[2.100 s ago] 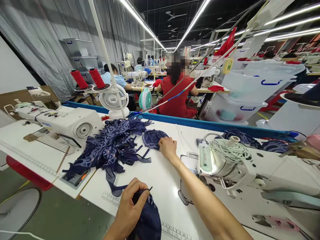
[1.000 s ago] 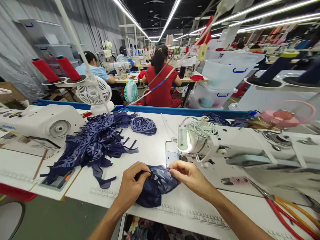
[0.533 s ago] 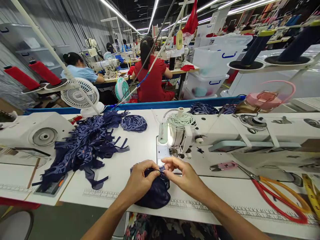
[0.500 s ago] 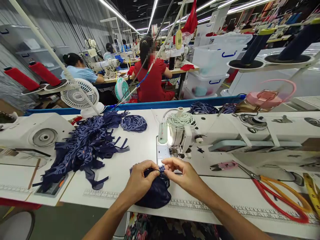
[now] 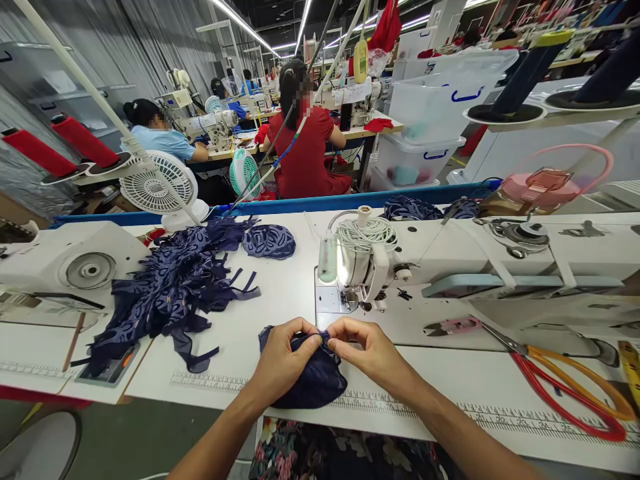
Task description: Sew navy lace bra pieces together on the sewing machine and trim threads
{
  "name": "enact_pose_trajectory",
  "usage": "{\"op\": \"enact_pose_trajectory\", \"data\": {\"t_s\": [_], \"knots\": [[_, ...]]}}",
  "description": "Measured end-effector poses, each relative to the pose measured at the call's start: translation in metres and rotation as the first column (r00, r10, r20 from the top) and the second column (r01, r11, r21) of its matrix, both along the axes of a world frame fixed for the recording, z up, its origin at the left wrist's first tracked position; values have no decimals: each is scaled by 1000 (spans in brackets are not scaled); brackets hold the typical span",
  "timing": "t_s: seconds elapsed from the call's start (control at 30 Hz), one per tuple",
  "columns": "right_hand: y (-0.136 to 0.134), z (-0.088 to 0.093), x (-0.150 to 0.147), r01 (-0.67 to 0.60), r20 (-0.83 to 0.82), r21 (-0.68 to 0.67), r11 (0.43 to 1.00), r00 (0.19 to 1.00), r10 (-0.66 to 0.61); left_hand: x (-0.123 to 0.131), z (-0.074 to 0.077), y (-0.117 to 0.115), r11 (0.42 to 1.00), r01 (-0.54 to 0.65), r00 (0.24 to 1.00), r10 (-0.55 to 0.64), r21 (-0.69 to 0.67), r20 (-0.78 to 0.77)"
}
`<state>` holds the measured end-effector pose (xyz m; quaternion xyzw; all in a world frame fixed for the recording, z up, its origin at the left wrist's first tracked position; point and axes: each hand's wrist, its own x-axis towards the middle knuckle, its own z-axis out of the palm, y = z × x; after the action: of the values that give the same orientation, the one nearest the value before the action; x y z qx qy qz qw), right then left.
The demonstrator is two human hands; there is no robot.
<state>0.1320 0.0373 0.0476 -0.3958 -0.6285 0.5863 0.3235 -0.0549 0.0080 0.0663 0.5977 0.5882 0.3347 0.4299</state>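
A dark navy piece of fabric (image 5: 315, 380) with a patterned edge lies bunched on the table in front of me. My left hand (image 5: 287, 357) pinches its upper edge between thumb and fingers. Close beside it, my right hand (image 5: 363, 343) is pinching the same edge, so the fingertips of both hands nearly meet. Part of the cloth is hidden behind my left hand. Just beyond my fingers stands the sewing machine (image 5: 357, 267), its needle area and metal plate (image 5: 333, 300) lit by a lamp.
A heap of navy patterned pieces with straps (image 5: 175, 287) lies to the left, near a folded patterned piece (image 5: 270, 241). On the right are thread snips (image 5: 450, 326) and large scissors (image 5: 565, 380). A printed ruler (image 5: 210, 383) runs along the front edge. Co-workers sit beyond.
My right fingers have closed in on the fabric edge, and both hands sit slightly farther from the machine's needle area. The camera view has shifted a little.
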Motion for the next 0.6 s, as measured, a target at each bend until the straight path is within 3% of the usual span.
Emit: {"op": "enact_pose_trajectory", "data": {"t_s": [0.17, 0.27, 0.37, 0.47, 0.53, 0.6], "knots": [[-1, 0, -2, 27, 49, 76, 997, 998, -30, 2, -4, -2, 1000, -14, 999, 15, -7, 34], [-3, -1, -6, 45, 98, 238, 970, 993, -70, 1, -9, -4, 999, -39, 998, 39, 7, 43], [-8, 0, -15, 28, 149, 532, 846, 981, -126, -7, -12, -8, 997, -62, 998, 61, 34, 30], [-15, 3, -26, -33, 155, 688, 725, 983, -102, -22, -7, -18, 989, -37, 985, 60, 140, -164], [-21, 6, -32, -37, 118, 668, 743, 991, -57, -31, 2, -26, 956, 19, 944, 79, 293, -320], [-26, 9, -34, -38, 66, 539, 841, 998, 3, -37, 11, -28, 915, 104, 929, 50, 390, -367]]}}
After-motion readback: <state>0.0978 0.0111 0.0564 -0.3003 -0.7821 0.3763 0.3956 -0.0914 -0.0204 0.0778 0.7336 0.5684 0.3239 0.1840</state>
